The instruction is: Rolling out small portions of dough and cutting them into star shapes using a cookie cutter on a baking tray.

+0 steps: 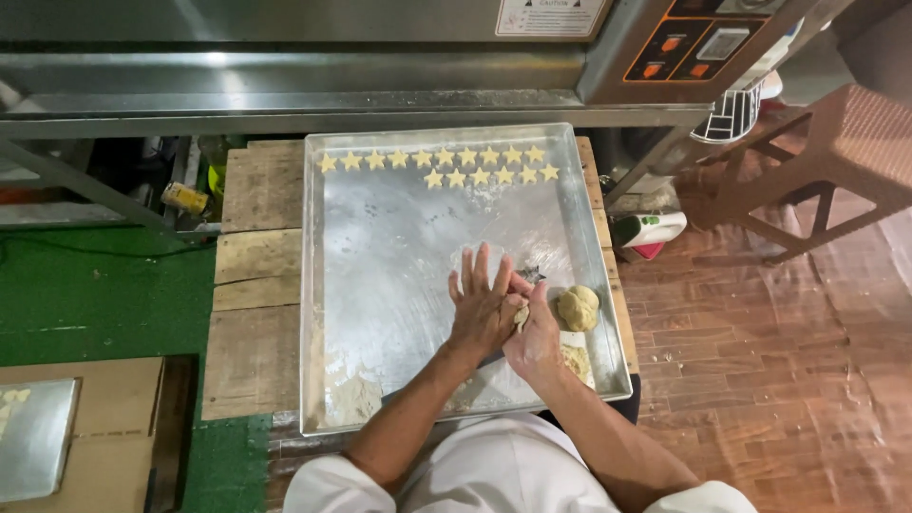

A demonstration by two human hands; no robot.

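Our left hand (482,306) is lying flat-open over the small dough piece (521,314) that our right hand (534,334) is pinching. Beyond our fingers, star cookies (444,164) are lining the tray (318,313); pressing unevenly could be tearing the piece.

Silver tray (380,247), pale yellow star cookies (442,166), beige dough ball (578,308), green floor (85,294)
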